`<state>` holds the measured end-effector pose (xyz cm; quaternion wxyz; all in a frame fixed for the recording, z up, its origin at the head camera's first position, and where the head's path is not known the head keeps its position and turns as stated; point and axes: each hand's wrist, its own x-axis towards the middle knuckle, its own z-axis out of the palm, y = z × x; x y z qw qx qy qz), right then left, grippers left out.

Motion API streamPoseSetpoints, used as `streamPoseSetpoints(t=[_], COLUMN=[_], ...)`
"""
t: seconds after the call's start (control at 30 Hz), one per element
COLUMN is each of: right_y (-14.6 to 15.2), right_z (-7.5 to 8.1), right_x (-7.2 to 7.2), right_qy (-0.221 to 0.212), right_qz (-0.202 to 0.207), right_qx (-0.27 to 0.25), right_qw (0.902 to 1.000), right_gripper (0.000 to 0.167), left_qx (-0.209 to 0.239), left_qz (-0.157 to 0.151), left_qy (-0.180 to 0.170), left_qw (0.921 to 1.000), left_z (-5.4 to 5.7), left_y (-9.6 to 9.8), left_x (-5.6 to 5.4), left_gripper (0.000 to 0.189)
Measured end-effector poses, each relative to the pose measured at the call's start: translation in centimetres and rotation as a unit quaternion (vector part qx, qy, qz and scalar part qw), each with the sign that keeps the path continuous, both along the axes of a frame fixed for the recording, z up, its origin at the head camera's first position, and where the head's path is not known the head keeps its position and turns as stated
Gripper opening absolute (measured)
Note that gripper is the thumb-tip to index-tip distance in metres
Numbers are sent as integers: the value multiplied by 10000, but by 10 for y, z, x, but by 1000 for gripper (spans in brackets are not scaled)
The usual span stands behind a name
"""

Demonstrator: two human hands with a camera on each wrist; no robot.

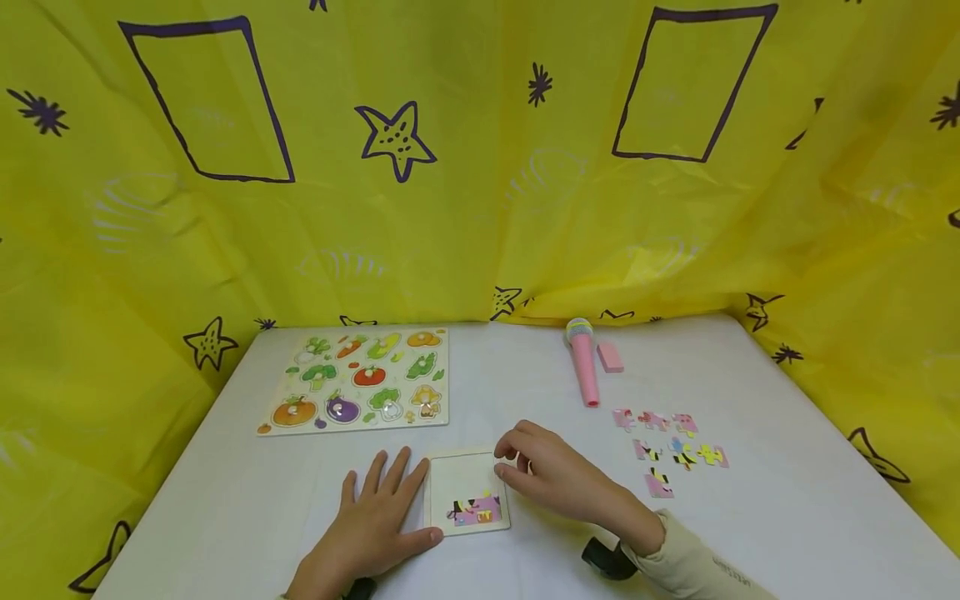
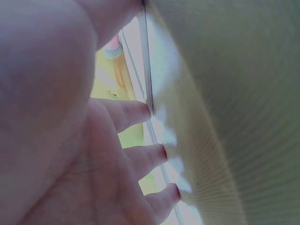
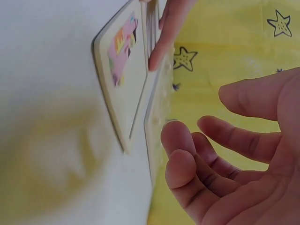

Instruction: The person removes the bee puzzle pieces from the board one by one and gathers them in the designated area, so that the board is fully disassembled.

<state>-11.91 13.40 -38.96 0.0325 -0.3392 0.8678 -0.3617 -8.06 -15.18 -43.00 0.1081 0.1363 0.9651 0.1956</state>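
A small square puzzle tray (image 1: 457, 475) lies in front of me, with joined pink, black and yellow jigsaw pieces (image 1: 482, 510) in its lower right part. My left hand (image 1: 375, 521) is spread at the tray's left side, thumb at the lower left corner and index finger by the upper left edge. In the left wrist view its fingers (image 2: 145, 161) are apart and extended. Over the tray's upper right edge, my right hand (image 1: 558, 475) hovers with loosely bent fingers. The right wrist view shows nothing between its thumb and fingers (image 3: 180, 168).
Several loose jigsaw pieces (image 1: 660, 483) lie in rows at the right. Behind them are a pink microphone (image 1: 583, 367) and a pink block (image 1: 611, 357). A vegetable peg board (image 1: 360, 392) lies at the back left. Yellow patterned cloth (image 1: 480, 208) encloses the white table (image 1: 517, 358).
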Motion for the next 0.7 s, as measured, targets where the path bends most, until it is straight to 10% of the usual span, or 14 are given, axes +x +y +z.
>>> streamPoseSetpoints(t=[0.7], right_y=[-40], right_z=[-14], right_x=[9], right_qy=[-402], right_qz=[555], right_qx=[1030], right_qw=[9923], right_gripper=[21], left_qx=[118], left_qz=[-67], left_qy=[94], left_qw=[9999], left_z=[-1], left_y=[-1], left_x=[1], left_gripper=[96])
